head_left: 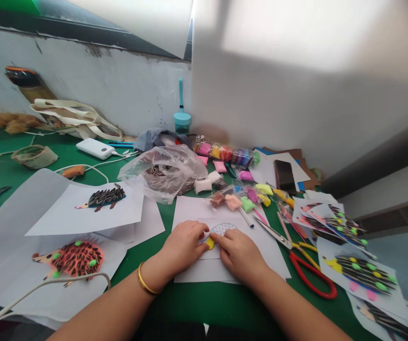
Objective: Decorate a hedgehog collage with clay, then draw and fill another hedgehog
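Note:
A small lump of yellow modelling clay (210, 243) lies on a white sheet (204, 270), over the left end of a drawn hedgehog outline (227, 228). My left hand (187, 240) is curled at its left side, thumb and index finger closed in against the clay. From the right, my right hand (238, 248) presses the same clay with its index finger, the other fingers folded under. A gold bangle (143, 279) circles my left wrist. Part of the drawing is hidden beneath my fingers.
Red-and-yellow scissors (292, 246) and a marker (246, 217) lie to the right. Behind are clay packets (232, 202) and a plastic bag of seeds (166, 170). Finished hedgehog pictures (106, 196) lie left, more (363, 272) right. A white cable (43, 284) crosses the left papers.

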The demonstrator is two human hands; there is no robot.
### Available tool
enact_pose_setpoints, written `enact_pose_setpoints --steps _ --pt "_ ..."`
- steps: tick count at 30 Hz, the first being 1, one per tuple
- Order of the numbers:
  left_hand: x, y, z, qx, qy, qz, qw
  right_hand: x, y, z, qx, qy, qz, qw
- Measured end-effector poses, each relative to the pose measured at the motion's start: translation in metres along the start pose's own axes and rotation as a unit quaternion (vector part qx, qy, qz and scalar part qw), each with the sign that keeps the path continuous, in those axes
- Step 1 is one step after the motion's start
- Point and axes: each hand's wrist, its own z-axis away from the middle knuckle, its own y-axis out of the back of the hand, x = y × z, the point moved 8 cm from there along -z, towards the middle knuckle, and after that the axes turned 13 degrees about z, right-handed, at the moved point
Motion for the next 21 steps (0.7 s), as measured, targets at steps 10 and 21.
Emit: enact_pose_setpoints --steps 10,21 --pt "-0.0013 -0.0005 -0.0016 0.004 0.0 -0.004 1.0 0.0054 0.0079 0.0026 0.032 0.007 -0.054 0.998" --pt "0.0001 0.0006 -0.0006 0.002 -0.001 -0.009 1.0 0.0047 0.0061 0.0013 0.036 0.001 -0.035 0.999"
